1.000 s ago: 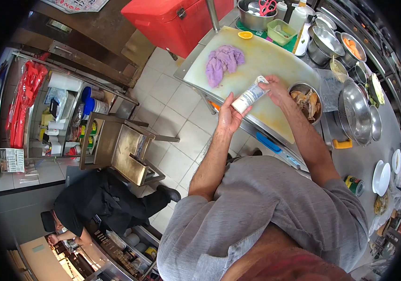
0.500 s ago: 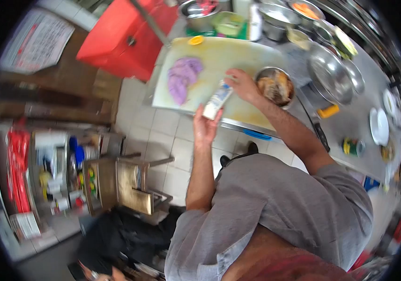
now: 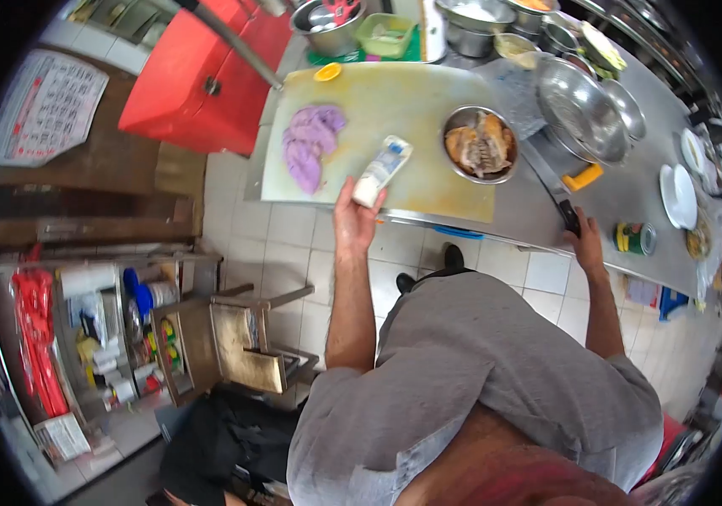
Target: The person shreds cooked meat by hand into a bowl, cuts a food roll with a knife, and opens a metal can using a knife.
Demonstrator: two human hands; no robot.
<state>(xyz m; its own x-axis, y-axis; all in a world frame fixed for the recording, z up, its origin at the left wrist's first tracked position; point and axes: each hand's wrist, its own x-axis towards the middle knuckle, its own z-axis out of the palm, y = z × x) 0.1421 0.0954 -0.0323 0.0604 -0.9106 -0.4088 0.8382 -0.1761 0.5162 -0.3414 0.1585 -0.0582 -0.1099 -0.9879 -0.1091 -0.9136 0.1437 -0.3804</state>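
"Head view: what lies off the cutting board (image 3: 416,94)?"

"Right of the cutting board you have the knife (image 3: 552,181), its long axis slanting away and leftward from the handle, blade outward; your right hand (image 3: 587,244) is much the nearer, fingers at the handle, though I cannot tell whether they are wrapped around it"

"And the smaller white package (image 3: 385,169)?"

"Over the cutting board's near edge, your left hand (image 3: 354,223) clamped around its near end, long axis tilting away and rightward, free end above the board"
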